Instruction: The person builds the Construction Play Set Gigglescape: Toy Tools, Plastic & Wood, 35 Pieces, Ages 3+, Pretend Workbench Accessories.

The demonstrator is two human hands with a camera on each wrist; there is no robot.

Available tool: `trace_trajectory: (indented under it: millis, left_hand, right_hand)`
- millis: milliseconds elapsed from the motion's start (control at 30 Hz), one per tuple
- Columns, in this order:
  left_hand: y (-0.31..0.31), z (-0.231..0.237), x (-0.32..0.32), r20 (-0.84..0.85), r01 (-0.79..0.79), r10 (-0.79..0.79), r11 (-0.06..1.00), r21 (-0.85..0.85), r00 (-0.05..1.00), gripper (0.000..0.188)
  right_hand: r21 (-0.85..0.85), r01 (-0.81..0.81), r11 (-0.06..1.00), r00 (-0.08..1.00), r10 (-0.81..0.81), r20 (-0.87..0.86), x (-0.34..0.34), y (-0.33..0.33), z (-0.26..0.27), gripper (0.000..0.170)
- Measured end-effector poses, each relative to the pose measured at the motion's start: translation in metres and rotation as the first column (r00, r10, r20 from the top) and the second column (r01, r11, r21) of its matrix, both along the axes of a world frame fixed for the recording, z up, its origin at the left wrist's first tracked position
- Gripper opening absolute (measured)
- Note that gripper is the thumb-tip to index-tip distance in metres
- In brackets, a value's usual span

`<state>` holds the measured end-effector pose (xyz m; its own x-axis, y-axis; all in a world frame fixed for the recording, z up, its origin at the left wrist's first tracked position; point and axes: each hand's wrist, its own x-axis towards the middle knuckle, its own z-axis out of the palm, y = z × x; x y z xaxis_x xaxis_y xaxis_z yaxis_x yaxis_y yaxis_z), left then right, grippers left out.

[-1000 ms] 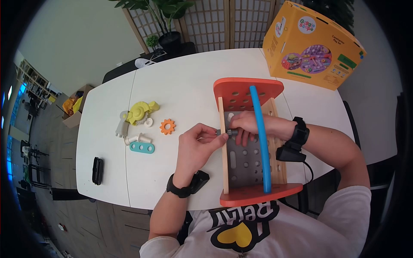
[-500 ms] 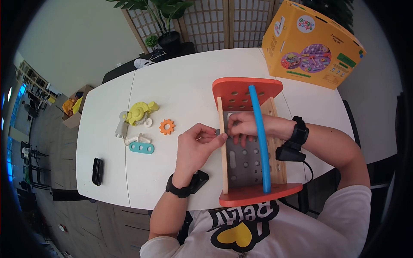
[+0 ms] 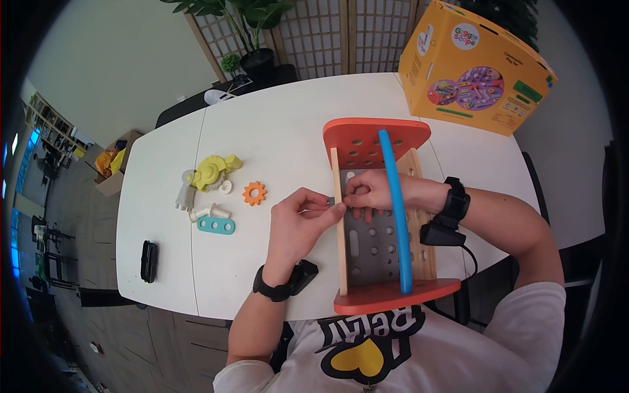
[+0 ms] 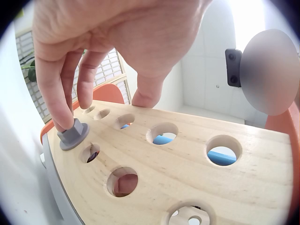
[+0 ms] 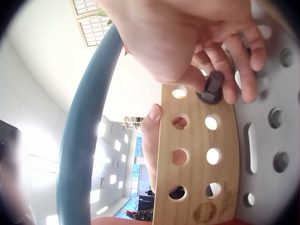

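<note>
A grey bolt's hex head (image 4: 73,135) sits against the outer face of the wooden panel (image 3: 342,255). My left hand (image 3: 295,226) touches that head with a fingertip, while its thumb rests on the panel's top edge. On the inner face, the dark threaded shank (image 5: 215,80) sticks out through a dark nut (image 5: 209,97). My right hand (image 3: 380,190) reaches under the blue bar (image 3: 398,216) and pinches the nut between thumb and forefinger; its other fingers are spread in the right wrist view. In the head view the nut is mostly hidden by fingers.
Red end panels (image 3: 377,139) and a grey perforated base (image 3: 370,262) frame the toy. To the left lie an orange gear (image 3: 255,193), yellow-green parts (image 3: 213,171), a teal strip (image 3: 216,225), white screws and a black case (image 3: 149,261). A yellow box (image 3: 475,72) stands back right.
My right fingers have shifted slightly on the inner side and now cover the dark nut and shank that showed a second ago. My left hand has barely moved.
</note>
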<state>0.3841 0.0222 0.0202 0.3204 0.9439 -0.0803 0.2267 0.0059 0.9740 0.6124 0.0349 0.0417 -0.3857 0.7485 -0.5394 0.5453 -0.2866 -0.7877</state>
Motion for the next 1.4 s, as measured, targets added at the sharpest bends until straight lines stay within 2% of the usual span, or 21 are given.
trace_trajectory:
  millis: [33,233,333,367,400,433,533,567,633,667,733,833,933,1033,1133,1200,1233,1267,1367,1400]
  left_hand:
    - [0.0,-0.001,0.0,0.003,0.001,-0.001,1.0,-0.002,1.0,0.038]
    - [0.0,0.004,-0.001,-0.048,0.001,0.001,0.999,0.033,0.999,0.041]
    - [0.003,0.005,-0.002,-0.055,0.02,-0.02,1.0,0.001,0.998,0.042]
    - [0.002,0.006,-0.003,-0.069,0.018,-0.011,0.995,0.098,0.998,0.042]
    - [0.001,0.007,-0.003,-0.082,0.016,0.0,0.981,0.194,0.997,0.042]
    - [0.0,0.008,-0.003,-0.093,0.015,0.012,0.958,0.287,0.996,0.042]
    - [-0.008,0.044,-0.018,-0.204,0.23,-0.133,0.778,0.585,0.97,0.043]
    - [-0.011,0.057,-0.026,-0.226,0.368,-0.291,0.729,0.577,0.93,0.044]
    - [-0.016,0.078,-0.037,-0.266,0.611,-0.574,0.569,0.55,0.774,0.045]
    - [-0.02,0.08,-0.038,-0.293,0.655,-0.612,0.525,0.544,0.734,0.043]
    - [-0.029,0.081,-0.04,-0.347,0.734,-0.68,0.428,0.527,0.646,0.039]
    - [-0.029,0.08,-0.049,-0.385,0.774,-0.712,0.356,0.524,0.588,0.032]
    - [-0.019,0.086,-0.067,-0.367,0.729,-0.645,0.479,0.489,0.67,0.024]
    - [-0.002,0.083,-0.092,-0.307,0.602,-0.518,0.677,0.425,0.799,0.024]
    - [0.018,0.062,-0.109,-0.195,0.328,-0.265,0.812,0.482,0.944,0.025]
    - [0.021,0.048,-0.107,-0.047,0.011,0.006,0.941,0.337,0.999,0.024]
    - [0.022,0.04,-0.107,0.01,-0.152,0.154,0.958,0.242,0.988,0.024]
    - [0.026,0.037,-0.108,-0.127,-0.178,0.215,0.951,0.254,0.968,0.036]
    - [0.025,0.043,-0.1,-0.224,-0.199,0.198,0.98,0.018,0.954,0.057]
    - [0.026,0.039,-0.097,-0.244,-0.19,0.191,0.981,0.029,0.951,0.074]
  right_hand:
    - [0.034,-0.031,0.999,0.999,0.032,-0.014,0.0,0.0,0.0,0.038]
    - [-0.112,0.013,0.994,0.999,-0.009,0.032,0.001,0.0,0.017,0.035]
    - [0.014,-0.076,0.997,0.993,0.074,0.091,0.013,0.005,0.02,0.037]
    - [0.222,-0.237,0.946,0.963,0.198,0.184,0.023,0.006,0.016,0.038]
    - [0.4,-0.398,0.826,0.908,0.293,0.299,0.037,0.007,0.009,0.038]
    - [0.533,-0.546,0.647,0.833,0.35,0.429,0.048,0.007,0.006,0.039]
    - [0.557,-0.603,0.572,0.788,0.318,0.527,0.063,-0.009,0.044,0.037]
    - [0.554,-0.55,0.625,0.819,0.272,0.505,0.064,-0.013,0.066,0.035]
    - [0.541,-0.435,0.72,0.869,0.178,0.461,0.067,-0.02,0.108,0.031]
    - [0.627,-0.336,0.703,0.891,0.022,0.453,0.068,-0.023,0.117,0.029]
    - [0.781,-0.145,0.608,0.878,-0.285,0.384,0.071,-0.027,0.125,0.025]
    - [0.938,-0.029,0.346,0.896,-0.406,0.177,0.088,-0.016,0.089,0.03]
    - [0.803,0.099,0.588,0.909,-0.381,0.167,0.089,-0.025,0.08,0.037]
    - [0.761,0.093,0.642,0.888,-0.4,0.228,0.093,-0.027,0.074,0.041]
    - [0.694,0.188,0.695,0.896,-0.41,0.167,0.099,-0.026,0.066,0.055]
    - [0.587,0.286,0.758,0.893,-0.433,0.125,0.1,-0.022,0.057,0.065]
    - [0.508,0.338,0.792,0.883,-0.454,0.119,0.1,-0.021,0.054,0.072]
    - [0.425,0.387,0.818,0.873,-0.474,0.116,0.098,-0.02,0.05,0.079]
    - [0.241,0.358,0.902,0.916,-0.39,0.099,0.096,-0.015,0.034,0.092]
    - [0.212,0.331,0.919,0.934,-0.352,0.068,0.093,-0.015,0.029,0.096]
